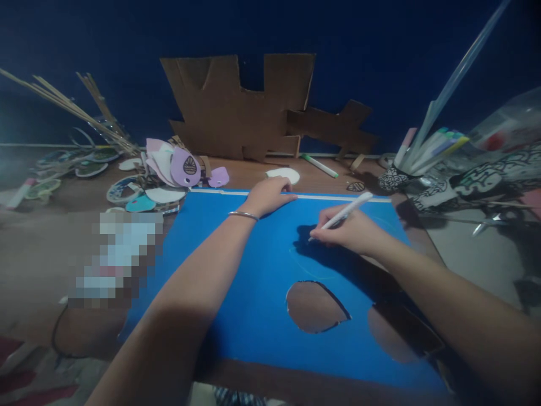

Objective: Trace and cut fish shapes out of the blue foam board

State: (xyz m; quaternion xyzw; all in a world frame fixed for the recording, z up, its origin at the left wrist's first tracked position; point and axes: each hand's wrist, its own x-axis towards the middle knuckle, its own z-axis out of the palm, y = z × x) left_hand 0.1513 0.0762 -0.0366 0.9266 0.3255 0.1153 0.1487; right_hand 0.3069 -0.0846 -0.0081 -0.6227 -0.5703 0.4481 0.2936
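A large blue sheet (253,321) lies on the brown table, with a white strip along its far edge. My left hand (270,197), a silver bangle at its wrist, rests on that far edge with the thumb stretched out; its fingertips lie close to a white cut-out (289,175). My right hand (353,231) is closed around a white marker pen (346,211), its tip down at the blue surface. A faint curved line (310,273) runs below the pen. Nearer to me, a leaf-shaped hole (316,307) is cut through the sheet, and another hole (389,332) is partly in shadow.
Brown cardboard pieces (240,113) lean against the dark blue wall. Purple paper shapes (183,166) and tape rolls (122,190) crowd the left. A green-and-white marker (320,166) lies behind the sheet. At right are a patterned pen holder (393,179) and scissors (492,221).
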